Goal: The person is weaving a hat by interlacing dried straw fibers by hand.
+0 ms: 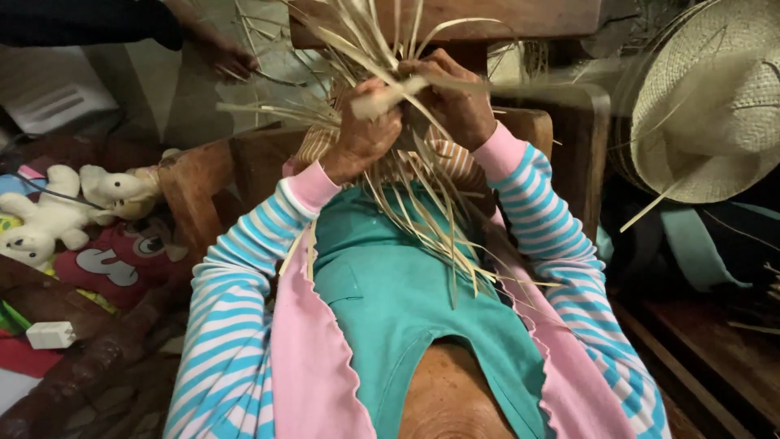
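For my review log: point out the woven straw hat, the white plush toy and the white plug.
woven straw hat (715, 114), head view, on its crown.
white plush toy (57, 215), head view, on its body.
white plug (50, 334), head view, on its top face.

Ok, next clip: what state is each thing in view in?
Left hand: closed on straw strands.
Right hand: gripping the strands, fingers bent.
Straw strands: partly woven, loose ends hanging.
Woven hat: finished, resting at right.
Plush toy: lying on its side.
Another person's hand: touching strands.

Lying on the cluttered surface (32, 390) at left: 2 white plush toys (61, 213), 1 red cartoon-print cushion (114, 264), and 1 white plug adapter (50, 334) nearer.
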